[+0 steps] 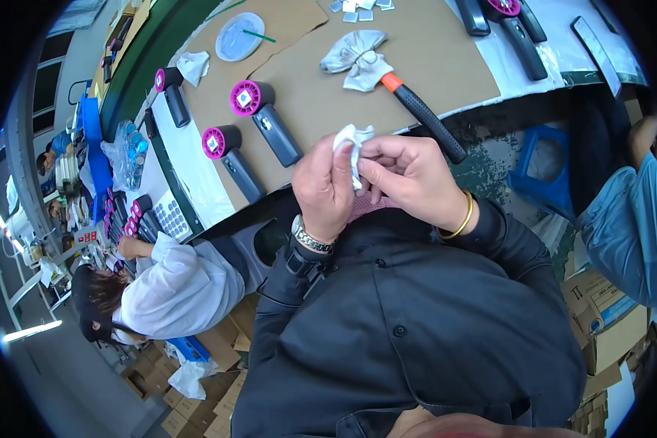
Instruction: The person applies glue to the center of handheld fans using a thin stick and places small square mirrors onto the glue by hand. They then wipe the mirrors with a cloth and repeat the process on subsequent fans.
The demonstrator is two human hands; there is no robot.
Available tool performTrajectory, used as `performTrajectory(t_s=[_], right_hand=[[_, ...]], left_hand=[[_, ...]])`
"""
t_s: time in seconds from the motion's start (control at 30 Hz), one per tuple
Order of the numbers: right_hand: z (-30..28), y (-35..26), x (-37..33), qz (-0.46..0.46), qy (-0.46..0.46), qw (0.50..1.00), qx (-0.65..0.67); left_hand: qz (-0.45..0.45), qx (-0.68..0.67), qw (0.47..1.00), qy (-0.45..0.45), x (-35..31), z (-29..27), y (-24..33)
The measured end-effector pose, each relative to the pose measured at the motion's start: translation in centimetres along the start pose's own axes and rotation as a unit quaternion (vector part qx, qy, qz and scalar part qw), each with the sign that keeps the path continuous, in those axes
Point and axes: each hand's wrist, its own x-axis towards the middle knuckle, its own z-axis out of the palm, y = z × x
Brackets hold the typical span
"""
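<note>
My left hand [321, 188] and my right hand [415, 179] meet in front of my chest at the table's near edge. Both pinch a small crumpled white cloth [353, 140], fingers closed around it. Whether anything lies inside the cloth is hidden. Just beyond them, a hammer [425, 113] with a black grip and orange band has its head wrapped in pale cloth [358, 60]. Left of my hands lie dark handheld devices with round pink-ringed heads: one nearest [276, 135], one closer to the edge [233, 166] and one farther off [172, 98].
Brown cardboard [306, 95] covers the table. On it are a round white dish [238, 36] with a green stick, a white rag [193, 67] and several small white squares [358, 10]. A blue stool [540, 166] stands right; a co-worker in white [186, 288] sits left.
</note>
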Motion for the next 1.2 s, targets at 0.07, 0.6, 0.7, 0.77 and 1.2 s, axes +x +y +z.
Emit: performTrajectory(t_s=[0.07, 0.6, 0.7, 0.77, 1.2], right_hand=[[-0.2, -0.1, -0.2, 0.058, -0.040, 0.992, 0.100], [-0.2, 1.5, 1.1, -0.200, 0.001, 0.980, -0.003], [0.5, 1.9, 1.6, -0.185, 0.012, 0.983, 0.013], [0.8, 2.3, 2.0, -0.177, 0.015, 0.984, 0.020], [1.6, 0.6, 6.0, -0.197, 0.058, 0.979, 0.001]], left_hand=[[-0.040, 0.085, 0.995, 0.030, -0.6, -0.3, 0.2], [-0.036, -0.048, 0.997, 0.048, -0.3, 1.1, 0.3], [-0.051, -0.023, 0.997, 0.052, -0.1, 0.2, 0.4], [-0.059, -0.012, 0.997, 0.056, -0.2, -0.5, 0.1], [0.022, 0.183, 0.957, 0.225, -0.8, -9.1, -3.1]])
